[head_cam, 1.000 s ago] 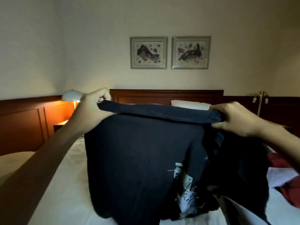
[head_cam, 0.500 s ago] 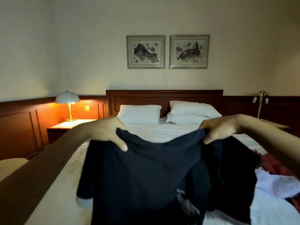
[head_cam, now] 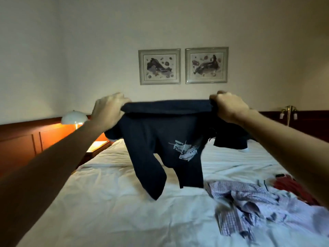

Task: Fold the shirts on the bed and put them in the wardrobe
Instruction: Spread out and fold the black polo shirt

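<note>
We hold the dark shirt [head_cam: 160, 139] up above the white bed [head_cam: 110, 202]; our left hand [head_cam: 108, 109] and right hand [head_cam: 229, 107] each clench its top edge (pale print facing us); its lower end dangles free; a checked shirt [head_cam: 249, 202] lies crumpled at right.

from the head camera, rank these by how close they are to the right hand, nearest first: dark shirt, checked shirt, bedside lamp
1. dark shirt: gripped in the right hand.
2. checked shirt: crumpled on the bed, below the hand.
3. bedside lamp: far left, beyond the left hand.
</note>
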Demonstrator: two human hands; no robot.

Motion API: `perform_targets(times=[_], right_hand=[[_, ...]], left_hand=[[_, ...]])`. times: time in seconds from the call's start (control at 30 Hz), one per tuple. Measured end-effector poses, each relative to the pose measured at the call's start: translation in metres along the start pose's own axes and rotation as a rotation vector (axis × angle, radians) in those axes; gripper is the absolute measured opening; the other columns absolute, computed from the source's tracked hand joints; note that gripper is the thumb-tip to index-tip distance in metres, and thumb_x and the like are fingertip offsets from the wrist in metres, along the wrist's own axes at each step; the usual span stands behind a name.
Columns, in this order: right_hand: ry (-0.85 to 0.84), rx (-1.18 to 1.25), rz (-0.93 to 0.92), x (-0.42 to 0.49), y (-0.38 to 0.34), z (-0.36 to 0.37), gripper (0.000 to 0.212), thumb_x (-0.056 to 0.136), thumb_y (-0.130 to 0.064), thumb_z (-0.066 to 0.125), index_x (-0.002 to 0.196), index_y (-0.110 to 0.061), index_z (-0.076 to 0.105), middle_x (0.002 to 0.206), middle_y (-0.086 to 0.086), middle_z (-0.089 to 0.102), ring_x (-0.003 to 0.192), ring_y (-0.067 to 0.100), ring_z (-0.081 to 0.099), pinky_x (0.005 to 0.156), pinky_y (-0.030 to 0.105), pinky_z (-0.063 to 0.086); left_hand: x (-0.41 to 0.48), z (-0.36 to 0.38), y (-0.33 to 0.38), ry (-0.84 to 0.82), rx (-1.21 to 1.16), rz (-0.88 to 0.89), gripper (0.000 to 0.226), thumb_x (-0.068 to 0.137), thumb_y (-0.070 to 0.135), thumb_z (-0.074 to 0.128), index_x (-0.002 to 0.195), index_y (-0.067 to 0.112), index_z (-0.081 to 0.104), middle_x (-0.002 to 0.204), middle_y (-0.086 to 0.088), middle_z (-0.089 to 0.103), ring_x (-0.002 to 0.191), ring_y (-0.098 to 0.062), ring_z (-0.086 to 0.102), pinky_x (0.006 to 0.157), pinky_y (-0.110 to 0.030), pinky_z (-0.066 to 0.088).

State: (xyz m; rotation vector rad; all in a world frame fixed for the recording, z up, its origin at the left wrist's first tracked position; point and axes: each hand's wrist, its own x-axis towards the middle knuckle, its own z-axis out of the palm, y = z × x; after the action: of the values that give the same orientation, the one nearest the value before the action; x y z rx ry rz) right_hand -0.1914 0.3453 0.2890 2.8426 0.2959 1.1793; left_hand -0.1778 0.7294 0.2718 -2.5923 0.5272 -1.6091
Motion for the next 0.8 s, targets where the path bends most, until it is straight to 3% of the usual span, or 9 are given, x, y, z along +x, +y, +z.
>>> perform_targets(times=[0.17,0.3,0.43,0.57,0.63,0.7,0.77,0.8], right_hand=[[-0.389,0.043,-0.027,-0.124,-0.021,0.069,0.011,0.088,-0.014,0.060,0.096,-0.020,0.055,0.106,0.013,0.063,0.095,0.034,0.061,0.067,0.032,0.036],[-0.676,0.097,0.005,-0.239,-0.035,0.134,0.025,0.089,-0.014,0.057,0.110,-0.025,0.062,0.113,0.011,0.063,0.105,0.033,0.062,0.071,0.031,0.040],[-0.800,0.175,0.019,-0.319,-0.043,0.165,0.037,0.085,-0.009,0.052,0.114,-0.031,0.063,0.115,0.009,0.065,0.109,0.033,0.062,0.082,0.036,0.050],[-0.839,0.120,-0.058,-0.340,-0.046,0.158,0.047,0.082,-0.007,0.049,0.118,-0.033,0.065,0.118,0.006,0.067,0.110,0.031,0.062,0.085,0.033,0.047],[-0.909,0.173,-0.081,-0.330,-0.050,0.135,0.046,0.074,-0.007,0.049,0.105,-0.035,0.070,0.109,0.006,0.069,0.104,0.029,0.064,0.083,0.033,0.048],[-1.111,0.309,-0.112,-0.315,-0.059,0.103,0.027,0.074,-0.015,0.054,0.088,-0.032,0.070,0.092,0.002,0.070,0.087,0.023,0.066,0.077,0.035,0.053],[-1.475,0.572,-0.048,-0.306,-0.073,0.069,0.009,0.089,-0.025,0.061,0.093,-0.022,0.069,0.089,-0.003,0.070,0.073,0.022,0.067,0.062,0.032,0.056],[-1.611,0.677,-0.008,-0.304,-0.078,0.058,0.018,0.095,-0.033,0.059,0.103,-0.020,0.069,0.093,-0.002,0.073,0.070,0.024,0.069,0.054,0.027,0.054]], left_hand=[[-0.146,0.056,0.029,-0.613,-0.075,0.046,0.018,0.089,0.017,0.067,0.104,0.026,0.069,0.098,0.005,0.051,0.090,-0.022,0.061,0.073,-0.039,0.052],[-0.275,0.076,0.062,-0.846,-0.185,0.024,0.022,0.086,0.005,0.060,0.099,0.021,0.068,0.104,0.001,0.051,0.091,-0.027,0.062,0.073,-0.038,0.048],[-0.371,0.092,0.063,-1.003,-0.175,0.015,0.044,0.090,0.006,0.055,0.120,0.034,0.069,0.119,0.007,0.052,0.104,-0.023,0.062,0.080,-0.035,0.052],[-0.397,0.083,0.056,-1.013,-0.143,0.017,0.052,0.088,0.000,0.051,0.125,0.033,0.068,0.130,0.007,0.056,0.103,-0.027,0.065,0.084,-0.040,0.055],[-0.388,0.074,0.054,-0.994,-0.104,0.030,0.044,0.088,0.004,0.051,0.120,0.028,0.067,0.123,0.004,0.063,0.100,-0.028,0.066,0.082,-0.038,0.055],[-0.375,0.068,0.049,-1.032,-0.039,0.026,0.032,0.089,0.009,0.053,0.113,0.024,0.067,0.111,-0.001,0.067,0.096,-0.027,0.066,0.078,-0.034,0.053],[-0.364,0.058,0.044,-1.128,-0.013,0.016,0.026,0.087,0.012,0.054,0.104,0.024,0.069,0.103,-0.001,0.068,0.091,-0.025,0.065,0.076,-0.035,0.054],[-0.361,0.053,0.043,-1.194,-0.049,0.011,0.023,0.085,0.014,0.055,0.099,0.024,0.070,0.099,0.000,0.068,0.088,-0.024,0.065,0.076,-0.036,0.054]])
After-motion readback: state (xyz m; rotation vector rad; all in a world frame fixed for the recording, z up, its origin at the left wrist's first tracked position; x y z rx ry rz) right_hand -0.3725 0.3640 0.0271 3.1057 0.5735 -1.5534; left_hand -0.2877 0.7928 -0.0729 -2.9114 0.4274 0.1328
